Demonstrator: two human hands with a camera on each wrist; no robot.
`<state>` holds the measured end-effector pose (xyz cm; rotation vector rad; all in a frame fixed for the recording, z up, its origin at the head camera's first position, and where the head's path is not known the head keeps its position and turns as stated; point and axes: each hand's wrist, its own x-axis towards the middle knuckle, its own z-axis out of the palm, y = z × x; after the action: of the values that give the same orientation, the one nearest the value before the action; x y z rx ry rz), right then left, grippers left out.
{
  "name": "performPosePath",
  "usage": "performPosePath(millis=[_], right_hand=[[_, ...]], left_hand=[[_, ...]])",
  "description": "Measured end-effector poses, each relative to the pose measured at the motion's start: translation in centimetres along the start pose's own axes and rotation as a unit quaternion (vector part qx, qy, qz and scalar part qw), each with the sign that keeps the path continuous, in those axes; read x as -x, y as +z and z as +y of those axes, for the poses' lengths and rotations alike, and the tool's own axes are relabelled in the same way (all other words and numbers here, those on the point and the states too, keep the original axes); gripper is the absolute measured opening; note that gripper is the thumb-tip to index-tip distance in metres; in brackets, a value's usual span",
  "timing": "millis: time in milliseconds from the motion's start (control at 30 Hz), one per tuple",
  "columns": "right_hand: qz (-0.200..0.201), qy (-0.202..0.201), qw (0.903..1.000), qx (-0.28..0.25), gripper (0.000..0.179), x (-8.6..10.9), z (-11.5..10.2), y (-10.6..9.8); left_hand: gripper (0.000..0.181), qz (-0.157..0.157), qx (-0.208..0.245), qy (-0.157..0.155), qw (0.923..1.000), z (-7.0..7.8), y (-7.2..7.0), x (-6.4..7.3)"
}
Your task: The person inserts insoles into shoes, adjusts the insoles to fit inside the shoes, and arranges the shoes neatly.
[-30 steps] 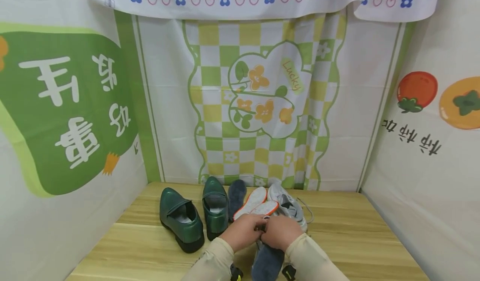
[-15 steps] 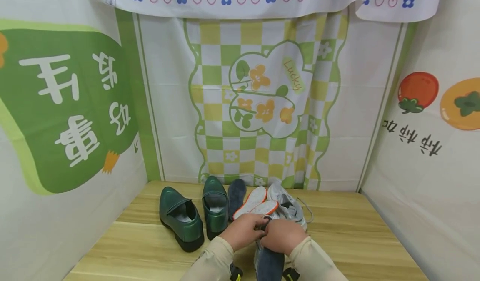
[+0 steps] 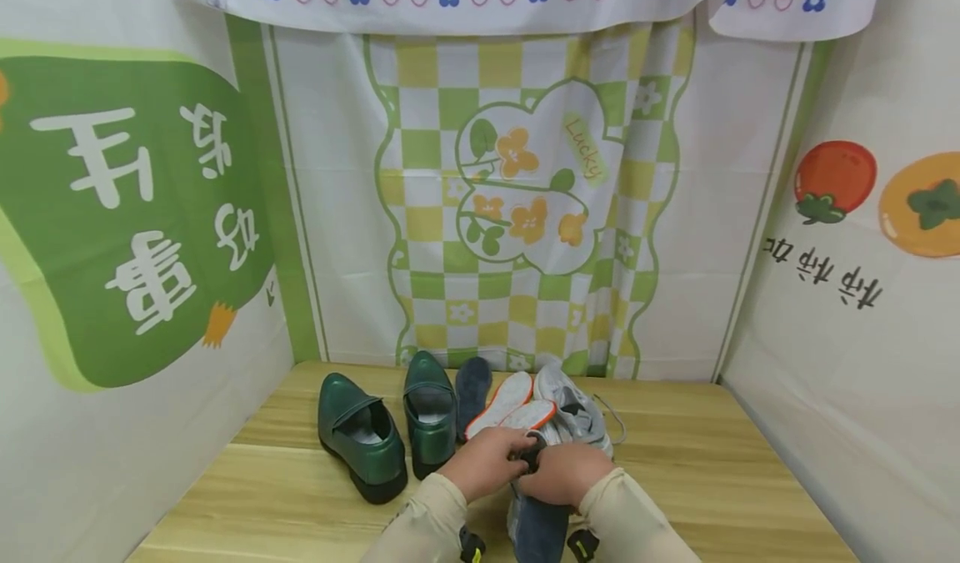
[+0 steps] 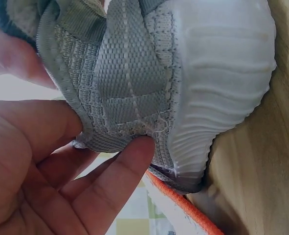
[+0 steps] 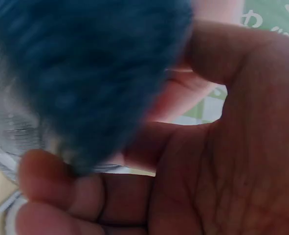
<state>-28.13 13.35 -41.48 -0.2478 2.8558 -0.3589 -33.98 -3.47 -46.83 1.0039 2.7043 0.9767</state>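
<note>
Your left hand (image 3: 487,460) pinches the grey knit sneaker (image 4: 129,81) at its collar, while the dark-blue plush insole (image 3: 542,531) extends lengthwise from your nearer right hand (image 3: 574,471) – whose grip cannot be confirmed – toward the near edge of the wood-grain table (image 3: 720,484).

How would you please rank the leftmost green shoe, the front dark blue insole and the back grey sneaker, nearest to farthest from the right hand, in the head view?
From the right hand:
1. front dark blue insole: against it, viewer's side
2. back grey sneaker: just beyond
3. leftmost green shoe: well to the left
</note>
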Motion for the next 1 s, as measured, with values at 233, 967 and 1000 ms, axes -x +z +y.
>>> performPosePath(millis=[233, 967, 1000], right_hand=[[0.053, 0.008, 0.9985, 0.015, 0.023, 0.6, -1.1, 0.0], [0.073, 0.017, 0.9936, 0.084, 0.055, 3.8, -2.2, 0.7], [0.091, 0.019, 0.9923, 0.082, 0.048, 3.9, -2.3, 0.8]], left_hand=[[0.035, 0.01, -0.009, 0.018, 0.9998, 0.2, 0.1, -0.1], [0.044, -0.007, -0.015, -0.01, 0.9998, 0.6, -0.2, 0.2], [0.044, -0.006, -0.017, -0.009, 0.9998, 0.6, -0.2, 0.1]])
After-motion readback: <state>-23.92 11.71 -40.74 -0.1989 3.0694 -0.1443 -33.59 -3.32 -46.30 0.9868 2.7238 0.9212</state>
